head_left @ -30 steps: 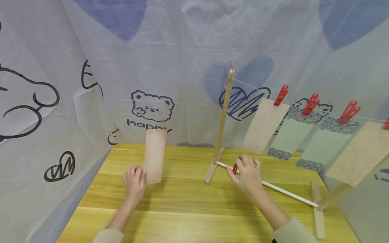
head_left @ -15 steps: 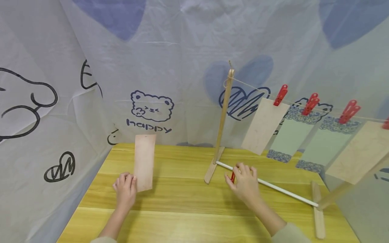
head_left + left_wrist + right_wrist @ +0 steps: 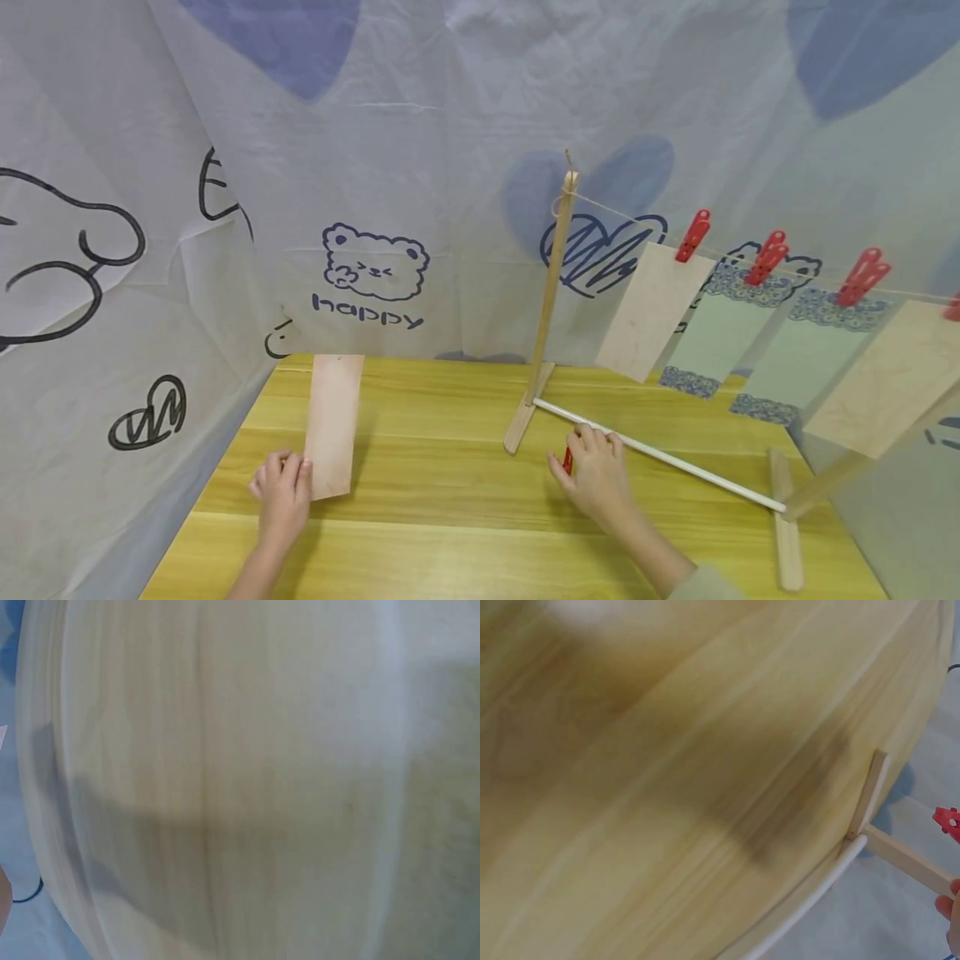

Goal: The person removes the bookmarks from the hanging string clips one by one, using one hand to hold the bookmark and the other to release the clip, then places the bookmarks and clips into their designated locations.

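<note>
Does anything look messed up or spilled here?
Nothing looks spilled or broken. Just one pale card, held in the left hand, is off the string; the right hand holds a red clip.

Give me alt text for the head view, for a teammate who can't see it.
A person's left hand holds a pale strip over a wooden table while the right hand holds a red clip. At right, a wooden stand bears a string with four strips hanging from red clips, the middle two patterned blue at their ends.
</note>
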`<state>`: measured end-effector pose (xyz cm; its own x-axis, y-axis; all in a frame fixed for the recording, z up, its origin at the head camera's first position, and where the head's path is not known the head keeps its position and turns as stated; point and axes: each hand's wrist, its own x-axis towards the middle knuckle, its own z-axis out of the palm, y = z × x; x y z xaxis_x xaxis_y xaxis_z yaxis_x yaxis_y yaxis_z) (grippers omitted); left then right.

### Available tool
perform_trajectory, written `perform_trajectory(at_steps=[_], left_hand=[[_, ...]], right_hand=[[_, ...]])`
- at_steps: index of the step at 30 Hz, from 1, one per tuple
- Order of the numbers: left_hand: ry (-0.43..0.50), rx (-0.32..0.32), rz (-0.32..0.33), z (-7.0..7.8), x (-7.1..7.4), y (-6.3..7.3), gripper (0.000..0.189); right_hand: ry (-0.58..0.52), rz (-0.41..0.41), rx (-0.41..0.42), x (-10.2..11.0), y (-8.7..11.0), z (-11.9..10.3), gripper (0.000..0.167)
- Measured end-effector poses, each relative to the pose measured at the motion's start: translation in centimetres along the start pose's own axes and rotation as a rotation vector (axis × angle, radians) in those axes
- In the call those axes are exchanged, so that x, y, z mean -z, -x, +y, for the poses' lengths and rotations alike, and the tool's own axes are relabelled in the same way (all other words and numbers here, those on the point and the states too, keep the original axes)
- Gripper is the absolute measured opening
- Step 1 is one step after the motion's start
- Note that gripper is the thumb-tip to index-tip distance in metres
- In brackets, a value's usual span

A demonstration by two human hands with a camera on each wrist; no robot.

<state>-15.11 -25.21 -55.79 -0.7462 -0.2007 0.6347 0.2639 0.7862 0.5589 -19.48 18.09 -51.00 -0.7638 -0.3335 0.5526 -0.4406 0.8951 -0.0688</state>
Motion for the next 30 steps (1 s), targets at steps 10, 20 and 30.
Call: perform_trajectory(at_steps=[10, 20, 30], left_hand=[[-0.041, 0.047, -0.031, -1.4, 1.7, 1.4, 0.018], [-0.06, 0.077, -0.044, -2.4, 3.1, 2.3, 0.018], [-0.083, 0.113, -0.061, -3.6, 4.5, 3.2, 0.02]], right_hand=[[-0.008, 0.002, 0.001, -1.1, 1.2, -0.3, 0.031], [-0.011, -0.031, -0.024, -1.8, 1.8, -0.7, 0.032], [-0.005, -0.036, -0.029, -2.5, 2.7, -1.0, 0.033]])
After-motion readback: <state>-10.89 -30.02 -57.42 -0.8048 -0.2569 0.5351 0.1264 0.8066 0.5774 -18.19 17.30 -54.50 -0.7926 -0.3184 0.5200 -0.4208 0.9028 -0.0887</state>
